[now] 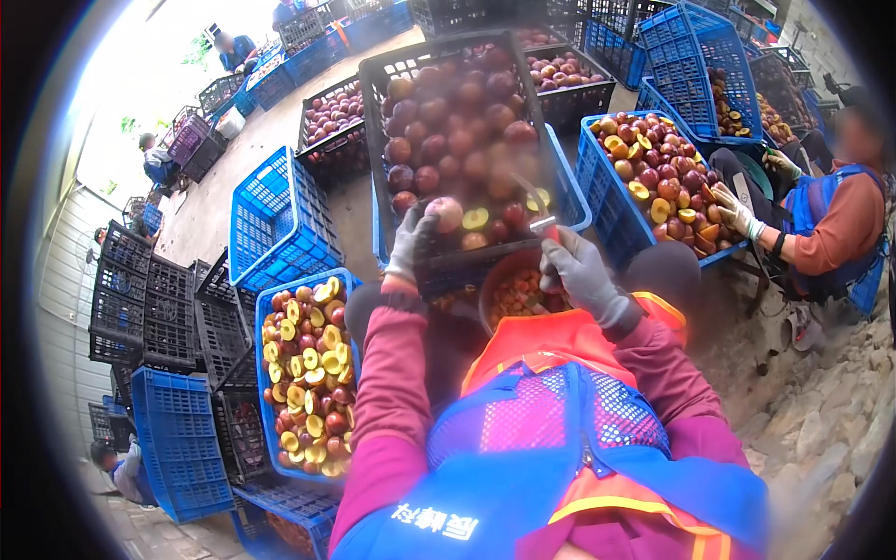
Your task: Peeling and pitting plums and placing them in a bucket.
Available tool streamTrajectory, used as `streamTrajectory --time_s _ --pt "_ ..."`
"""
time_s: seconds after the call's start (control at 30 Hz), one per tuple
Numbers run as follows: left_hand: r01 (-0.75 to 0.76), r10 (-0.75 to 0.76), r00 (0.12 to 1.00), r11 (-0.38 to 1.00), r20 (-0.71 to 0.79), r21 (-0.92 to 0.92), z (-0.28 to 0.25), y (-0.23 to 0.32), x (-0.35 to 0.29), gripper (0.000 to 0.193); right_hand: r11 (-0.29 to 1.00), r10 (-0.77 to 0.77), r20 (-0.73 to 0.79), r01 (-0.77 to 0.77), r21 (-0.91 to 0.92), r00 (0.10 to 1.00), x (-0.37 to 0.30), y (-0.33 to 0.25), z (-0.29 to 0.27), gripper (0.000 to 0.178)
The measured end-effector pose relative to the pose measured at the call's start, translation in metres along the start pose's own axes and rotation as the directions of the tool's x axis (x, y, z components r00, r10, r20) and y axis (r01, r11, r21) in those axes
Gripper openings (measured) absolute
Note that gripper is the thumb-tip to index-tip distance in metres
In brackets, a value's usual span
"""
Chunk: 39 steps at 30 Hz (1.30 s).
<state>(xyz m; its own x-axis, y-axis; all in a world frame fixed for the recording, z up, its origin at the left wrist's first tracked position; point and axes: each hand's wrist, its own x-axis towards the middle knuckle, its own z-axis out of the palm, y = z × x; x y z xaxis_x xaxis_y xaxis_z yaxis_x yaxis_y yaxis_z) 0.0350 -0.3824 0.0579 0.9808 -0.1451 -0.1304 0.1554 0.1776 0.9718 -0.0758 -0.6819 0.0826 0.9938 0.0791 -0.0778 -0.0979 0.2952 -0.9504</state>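
Observation:
My left hand (409,245), in a grey glove, grips a pinkish-red plum (445,214) at the near left corner of a black crate (369,103) full of dark plums. In my gloved right hand (583,277) is a knife (546,227) with a red handle and a thin, curved-looking metal blade, partly blurred. The blade points over the crate. Cut plum halves (475,218) with yellow flesh lie among the whole fruit near its front edge. Below my hands, against my lap, a round bowl (486,303) holds orange-red scraps, partly covered by my apron.
Blue crates of halved plums stand at my left (264,373) and right (597,201). A tilted blue crate (245,224) is at front left. Stacked black crates (121,299) line the far left. A co-worker (831,224) in gloves sits at right by the plums.

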Motion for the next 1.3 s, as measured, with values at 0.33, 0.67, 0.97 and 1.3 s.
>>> streamTrajectory --time_s 0.33,0.67,0.97,1.3 --pt "-0.035 0.136 0.968 0.906 0.212 -0.421 0.038 0.02 -0.104 0.06 0.994 -0.006 0.242 0.032 -0.106 0.97 -0.006 -0.049 0.072 0.03" --pt "0.002 0.108 0.959 0.922 0.261 -0.388 0.031 0.007 -0.108 0.075 0.908 -0.062 0.246 0.157 -0.388 0.967 0.0 -0.01 0.075 0.043" --pt "-0.065 0.159 0.962 0.923 0.221 -0.38 0.039 0.003 -0.112 0.068 0.412 -0.356 0.286 0.424 -0.806 0.89 -0.004 0.004 0.076 0.047" --pt "-0.064 0.086 0.979 0.99 0.186 -0.124 0.051 -0.013 -0.11 0.057 0.423 -0.312 0.223 0.345 -0.838 0.924 -0.002 0.032 0.063 0.026"
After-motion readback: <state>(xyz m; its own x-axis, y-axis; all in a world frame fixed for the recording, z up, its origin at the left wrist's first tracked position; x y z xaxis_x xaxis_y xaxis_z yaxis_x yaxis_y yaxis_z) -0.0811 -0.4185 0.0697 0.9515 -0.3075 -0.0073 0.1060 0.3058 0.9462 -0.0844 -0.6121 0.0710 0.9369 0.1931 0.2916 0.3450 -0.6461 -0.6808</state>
